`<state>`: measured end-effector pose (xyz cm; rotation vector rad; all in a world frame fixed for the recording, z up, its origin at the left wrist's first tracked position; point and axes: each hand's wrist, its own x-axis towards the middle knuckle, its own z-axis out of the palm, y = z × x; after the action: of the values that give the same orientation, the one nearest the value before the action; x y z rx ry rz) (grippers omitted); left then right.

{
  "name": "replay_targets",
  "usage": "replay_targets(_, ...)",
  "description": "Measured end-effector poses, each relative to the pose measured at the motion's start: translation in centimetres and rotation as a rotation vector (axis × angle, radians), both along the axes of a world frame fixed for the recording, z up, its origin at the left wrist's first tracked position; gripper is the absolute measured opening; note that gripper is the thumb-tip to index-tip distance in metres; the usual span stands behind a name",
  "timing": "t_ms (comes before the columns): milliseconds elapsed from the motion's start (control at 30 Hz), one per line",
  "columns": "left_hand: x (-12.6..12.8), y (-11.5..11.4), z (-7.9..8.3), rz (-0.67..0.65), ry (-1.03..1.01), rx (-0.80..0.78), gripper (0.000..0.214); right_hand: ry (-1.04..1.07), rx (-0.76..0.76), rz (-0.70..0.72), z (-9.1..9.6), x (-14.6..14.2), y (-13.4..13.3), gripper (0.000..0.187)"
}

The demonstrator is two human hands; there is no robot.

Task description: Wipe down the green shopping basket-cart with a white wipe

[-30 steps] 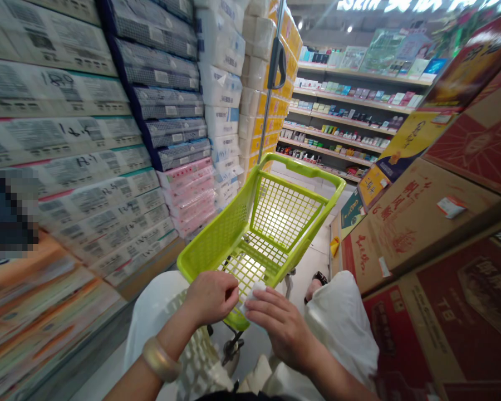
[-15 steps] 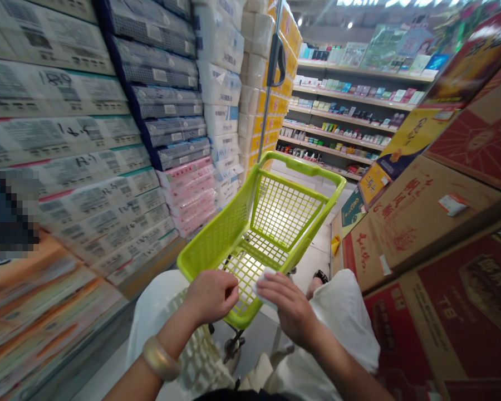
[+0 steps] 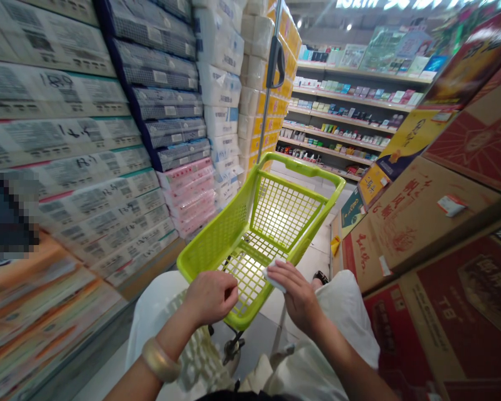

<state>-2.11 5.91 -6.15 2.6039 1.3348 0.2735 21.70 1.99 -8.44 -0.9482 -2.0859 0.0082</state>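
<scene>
The lime-green plastic shopping cart [image 3: 290, 164] stands right in front of me, its basket of open grid tipped at an angle in my view. Over its near rim, my left hand [image 3: 212, 296] is curled into a fist; whatever is inside its fingers, if anything, is hidden. My right hand [image 3: 295, 289] has its fingers pressed together on a white folded wipe [image 3: 274, 275], which lies against the right-hand rim of the basket. A gold bangle [image 3: 161, 361] is on my left wrist.
Packaged paper goods [image 3: 171, 117] are stacked high at left. Liquor cartons [image 3: 426, 206] crowd the right side. Behind the cart, shelves [image 3: 346, 111] hold small boxes and bottles. A dark upright pole with a handle [image 3: 275, 61] rises beyond the cart. A caster wheel [image 3: 234, 346] shows below.
My right hand and the white wipe have slid a little up and to the right along the cart's rim. My left hand and the cart have barely moved.
</scene>
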Motion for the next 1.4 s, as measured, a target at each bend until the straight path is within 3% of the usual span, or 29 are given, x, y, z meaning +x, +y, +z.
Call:
replay_targets(100,0.0,-0.1,0.0,0.001,-0.011,0.002,0.027,-0.020,0.003,-0.013,0.1,-0.5,-0.5,0.041)
replay_targets(200,0.0,-0.1,0.0,0.010,-0.027,0.003,0.027,-0.181,-0.021,0.197,0.0,-1.6,-2.1,0.038)
replay_targets(267,-0.1,-0.1,0.0,0.011,-0.035,-0.001,0.027,-0.225,-0.033,0.258,0.1,-1.7,-2.3,0.037)
replay_targets(467,-0.2,0.0,0.0,0.010,-0.024,-0.004,0.027,0.001,0.016,-0.033,0.1,-0.3,0.1,0.043)
replay_targets(533,-0.2,-0.1,-0.1,0.012,-0.027,0.002,0.027,-0.034,0.005,0.005,-0.1,-1.0,-0.5,0.042)
replay_targets(667,-0.4,-0.1,-0.2,0.020,-0.036,0.005,0.027,-0.201,-0.013,0.234,-0.2,-2.1,-1.9,0.038)
replay_targets(733,-0.5,0.0,-0.2,0.020,-0.028,-0.004,0.027,-0.166,-0.008,0.198,0.0,-1.5,-1.3,0.039)
replay_targets(867,-0.5,0.0,-0.1,0.024,-0.012,-0.011,0.027,0.001,0.024,-0.008,0.2,-0.1,0.5,0.042)
replay_targets(933,-0.5,-0.1,-0.1,0.024,-0.016,-0.008,0.027,-0.011,0.022,0.003,0.0,-0.5,0.2,0.041)
replay_targets(1100,-0.6,-0.2,-0.1,0.025,-0.031,0.003,0.027,-0.154,-0.024,0.188,-0.4,-1.4,-1.1,0.039)
replay_targets(1300,-0.6,-0.2,-0.2,0.010,-0.018,0.004,0.027,0.023,0.010,-0.014,0.2,1.1,2.0,0.043)
replay_targets(1400,-0.5,-0.3,0.0,0.001,-0.021,0.015,0.027,0.029,-0.003,-0.026,0.1,0.9,1.6,0.042)
